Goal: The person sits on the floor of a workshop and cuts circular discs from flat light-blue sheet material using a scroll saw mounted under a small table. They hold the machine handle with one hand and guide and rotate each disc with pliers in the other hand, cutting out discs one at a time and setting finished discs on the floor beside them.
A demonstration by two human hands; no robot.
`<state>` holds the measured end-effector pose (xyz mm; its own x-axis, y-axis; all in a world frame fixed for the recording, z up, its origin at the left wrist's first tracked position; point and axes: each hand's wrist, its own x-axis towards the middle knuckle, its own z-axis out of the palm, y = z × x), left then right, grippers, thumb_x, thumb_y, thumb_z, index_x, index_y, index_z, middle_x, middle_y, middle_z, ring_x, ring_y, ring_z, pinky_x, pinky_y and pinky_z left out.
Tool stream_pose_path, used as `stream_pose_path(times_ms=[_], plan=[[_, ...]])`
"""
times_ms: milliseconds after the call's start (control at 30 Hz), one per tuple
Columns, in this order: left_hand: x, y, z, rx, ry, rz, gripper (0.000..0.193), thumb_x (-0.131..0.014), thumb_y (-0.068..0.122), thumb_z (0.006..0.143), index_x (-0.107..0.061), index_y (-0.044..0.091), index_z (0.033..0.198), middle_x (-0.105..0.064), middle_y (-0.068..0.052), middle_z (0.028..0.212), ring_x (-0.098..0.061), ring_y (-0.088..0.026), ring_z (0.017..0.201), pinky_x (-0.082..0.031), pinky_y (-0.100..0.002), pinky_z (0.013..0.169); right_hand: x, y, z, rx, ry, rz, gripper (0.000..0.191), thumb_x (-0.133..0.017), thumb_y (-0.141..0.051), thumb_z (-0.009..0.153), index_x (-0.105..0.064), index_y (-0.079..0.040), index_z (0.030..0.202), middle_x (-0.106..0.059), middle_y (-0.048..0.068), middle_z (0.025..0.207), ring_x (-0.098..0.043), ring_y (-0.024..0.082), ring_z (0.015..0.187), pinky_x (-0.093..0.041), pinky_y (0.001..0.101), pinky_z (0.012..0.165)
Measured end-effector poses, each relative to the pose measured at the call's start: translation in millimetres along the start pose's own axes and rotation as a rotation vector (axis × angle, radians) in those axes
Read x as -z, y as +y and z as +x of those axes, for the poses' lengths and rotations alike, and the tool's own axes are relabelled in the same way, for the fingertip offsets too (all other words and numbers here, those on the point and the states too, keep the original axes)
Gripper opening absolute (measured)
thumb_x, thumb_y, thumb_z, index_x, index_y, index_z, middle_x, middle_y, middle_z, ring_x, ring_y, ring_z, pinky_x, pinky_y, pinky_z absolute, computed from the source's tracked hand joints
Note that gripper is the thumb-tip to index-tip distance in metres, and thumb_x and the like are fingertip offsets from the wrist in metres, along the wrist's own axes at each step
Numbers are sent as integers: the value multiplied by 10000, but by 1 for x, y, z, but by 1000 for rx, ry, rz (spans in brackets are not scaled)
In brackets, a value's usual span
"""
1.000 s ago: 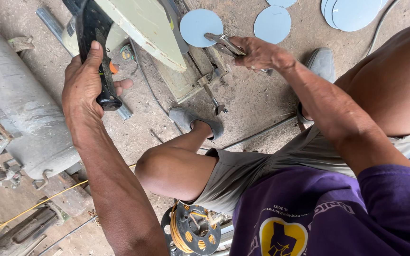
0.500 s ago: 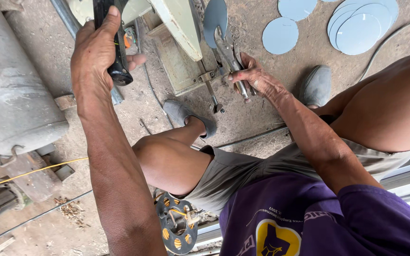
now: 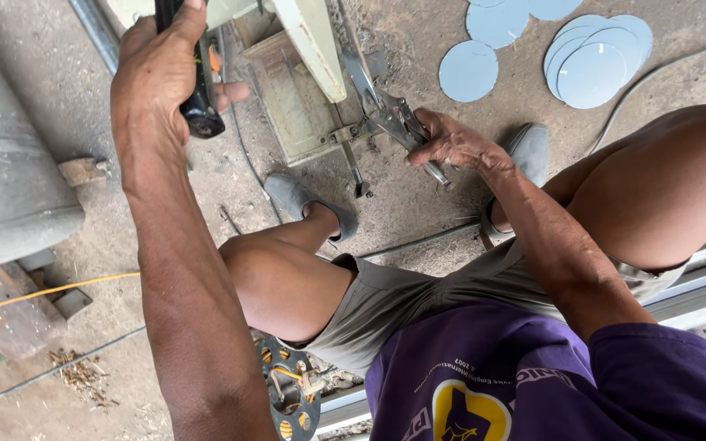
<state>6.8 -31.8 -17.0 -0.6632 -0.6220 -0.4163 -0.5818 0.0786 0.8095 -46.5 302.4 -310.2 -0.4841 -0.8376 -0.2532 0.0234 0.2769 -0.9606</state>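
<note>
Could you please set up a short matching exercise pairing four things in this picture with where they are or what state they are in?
Things:
1. left hand
2. right hand
3. round metal discs
4. yellow cable

Places or states:
A. lying loose on the concrete floor, some overlapping
B. wrapped around a black handle
C. running across the ground beside the grey cylinder
D. gripping locking pliers at the machine base

Pairs: 1-B, 2-D, 3-A, 4-C
</note>
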Motion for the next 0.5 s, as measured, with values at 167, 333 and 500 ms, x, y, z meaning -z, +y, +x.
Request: stream_pose_path(times_ms=[167,333,500], plan=[[-3,4,0,-14,-20,1,566,-698,440,949,-575,-35,1231,-673,-110,829,-770,-226,531,-603,-212,358,-15,-6,10,126,-125,821,626,-818,-313,837,-415,-68,1249,-700,149,852,-661,210,587,-623,357,527],[-4,3,2,-33,-49,-15,553,-681,423,964,-598,-51,1236,-673,-112,814,-762,-241,532,-599,-217,355,-28,-32,27,-47,55,680,590,-858,-196,792,-421,-72,1168,-658,124,860,-685,240,633,-638,366,516],[1,-3,3,-18,-21,-3,568,-719,462,960,-586,-32,1207,-675,-88,824,-750,-201,539,-569,-204,353,-24,-37,18,-99,159,792,459,-809,-139,831,-503,-65,1164,-634,80,783,-631,212,564,-596,369,486]])
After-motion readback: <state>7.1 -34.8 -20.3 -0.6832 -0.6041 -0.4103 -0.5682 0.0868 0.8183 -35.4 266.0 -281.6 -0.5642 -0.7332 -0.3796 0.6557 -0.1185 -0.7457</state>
